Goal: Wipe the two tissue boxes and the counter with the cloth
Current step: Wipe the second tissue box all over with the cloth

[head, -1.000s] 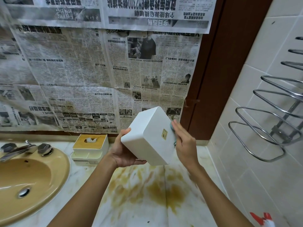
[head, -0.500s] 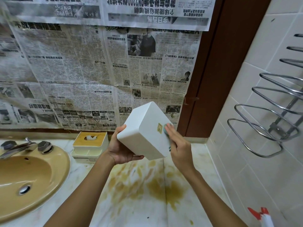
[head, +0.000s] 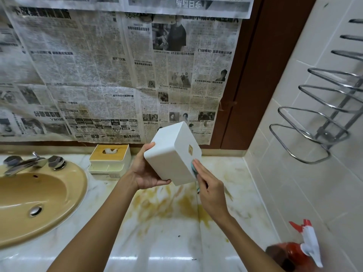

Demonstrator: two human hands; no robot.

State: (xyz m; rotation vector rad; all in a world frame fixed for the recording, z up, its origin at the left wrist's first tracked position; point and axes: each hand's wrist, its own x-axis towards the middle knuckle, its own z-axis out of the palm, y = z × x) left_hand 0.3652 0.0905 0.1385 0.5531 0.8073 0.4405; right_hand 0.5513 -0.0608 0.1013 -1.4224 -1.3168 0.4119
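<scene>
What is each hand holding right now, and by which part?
The left hand grips the white tissue box by its near end, lifted above the counter. The right hand presses a teal cloth flat against the box's side.

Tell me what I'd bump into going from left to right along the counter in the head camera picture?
Going right: yellow sink → tissue box with the wooden lid → white tissue box, lifted off the counter → red spray bottle.
</scene>
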